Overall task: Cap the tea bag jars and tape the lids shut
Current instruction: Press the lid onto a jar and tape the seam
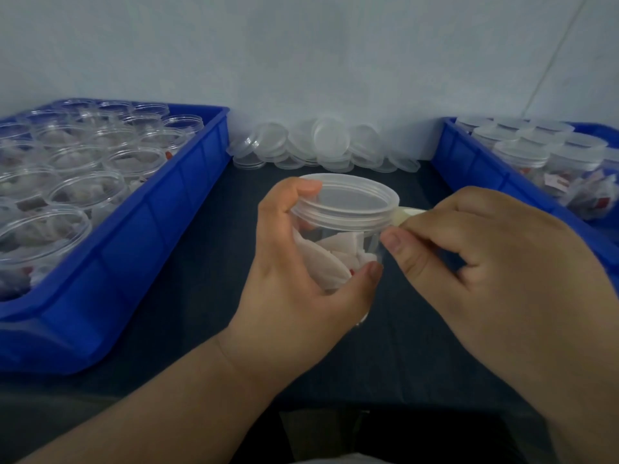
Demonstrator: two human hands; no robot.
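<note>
One capped jar [338, 242] is gripped in the left hand [294, 279]; one tape strip [407, 214], touching its lid [348, 199], is pinched by the right hand [495, 262] just beside.

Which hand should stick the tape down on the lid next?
Right, probably. The right hand pinches the tape right at the edge of the lid, while the left hand is busy gripping the jar.

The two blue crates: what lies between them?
Head view: a heap of loose lids at the back; nearer, the left hand grips the capped jar, the right hand pinches a tape strip.
</note>
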